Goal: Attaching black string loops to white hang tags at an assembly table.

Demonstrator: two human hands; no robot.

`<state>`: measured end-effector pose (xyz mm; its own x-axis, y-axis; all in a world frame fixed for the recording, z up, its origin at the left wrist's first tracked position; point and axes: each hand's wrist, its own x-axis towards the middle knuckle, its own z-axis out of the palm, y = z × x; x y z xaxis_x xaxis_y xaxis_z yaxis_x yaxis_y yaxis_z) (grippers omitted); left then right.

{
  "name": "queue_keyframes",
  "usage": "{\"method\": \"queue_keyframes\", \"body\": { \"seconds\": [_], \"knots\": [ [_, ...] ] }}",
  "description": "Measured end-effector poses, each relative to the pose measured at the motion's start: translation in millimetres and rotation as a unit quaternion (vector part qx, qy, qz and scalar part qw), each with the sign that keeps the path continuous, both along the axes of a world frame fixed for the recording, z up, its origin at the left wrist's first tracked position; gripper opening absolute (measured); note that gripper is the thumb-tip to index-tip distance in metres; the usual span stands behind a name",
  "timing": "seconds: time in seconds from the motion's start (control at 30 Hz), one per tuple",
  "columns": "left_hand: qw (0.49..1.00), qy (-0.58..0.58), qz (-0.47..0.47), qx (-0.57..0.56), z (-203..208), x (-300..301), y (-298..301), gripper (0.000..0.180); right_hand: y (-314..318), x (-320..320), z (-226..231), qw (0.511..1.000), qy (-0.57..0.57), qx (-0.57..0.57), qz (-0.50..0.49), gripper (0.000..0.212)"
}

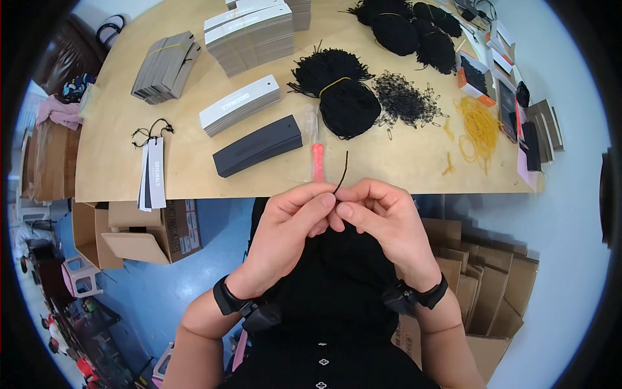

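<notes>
A short black cord (345,167) stands up from between my fingers, just past the table's near edge. My left hand (291,217) pinches it between thumb and forefinger. Its lower part is hidden by the fingertips, where my right hand (385,223) is closed too, thumb against forefinger, touching the left. Right behind them lies a pink-handled tool (317,159) with a thin shaft. Beyond it sits a banded bundle of black cords (350,107), beside a heap of small black safety pins (405,100). Stacks of white tags (241,104) and black tags (258,145) lie to the left.
Strung tags (154,175) hang slightly over the table's front left edge. Further back are tall tag stacks (249,39), a banded tag bundle (165,68) and more black cord bundles (395,32). Yellow rubber bands (479,133) and a small box (476,81) lie right. Cardboard boxes (155,230) stand below.
</notes>
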<state>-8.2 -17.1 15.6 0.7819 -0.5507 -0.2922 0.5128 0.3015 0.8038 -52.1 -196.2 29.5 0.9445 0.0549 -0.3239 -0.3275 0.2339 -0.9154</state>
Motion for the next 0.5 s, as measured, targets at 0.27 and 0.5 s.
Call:
{"method": "queue_keyframes", "body": {
  "seconds": [0.27, 0.5],
  "knots": [
    [0.999, -0.022, -0.041, 0.025, 6.2, -4.0, 16.9, 0.025, -7.1, -5.8, -9.8, 0.998, -0.053, -0.026, 0.024, 0.006],
    [0.993, -0.053, -0.081, 0.063, 7.4, -9.3, 25.6, 0.025, -14.8, 7.1, -4.5, 0.993, -0.073, 0.095, 0.019, 0.006]
  ]
}}
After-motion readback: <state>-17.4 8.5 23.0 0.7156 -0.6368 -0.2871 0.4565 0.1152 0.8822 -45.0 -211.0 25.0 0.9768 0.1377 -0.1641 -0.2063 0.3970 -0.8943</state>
